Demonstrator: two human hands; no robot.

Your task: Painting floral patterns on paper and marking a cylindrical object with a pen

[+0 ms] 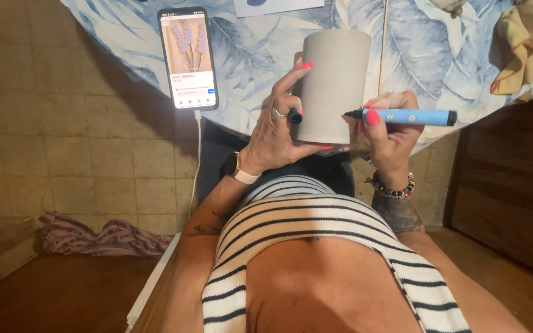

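A plain grey cylindrical cup is held upright at the edge of a table covered with a blue and white leaf-print cloth. The left hand wraps around the cup's left side, thumb under its base and index finger stretched up along the wall; a black marker cap is pinched between its fingers. The right hand is closed around a blue marker, gripping it with thumb and fingers, the black tip touching the cup's lower right side. A smartphone lies on the cloth to the left of the cup, showing a picture of lavender sprigs, with a white cable hanging from it. A yellow rag lies at the table's right edge.
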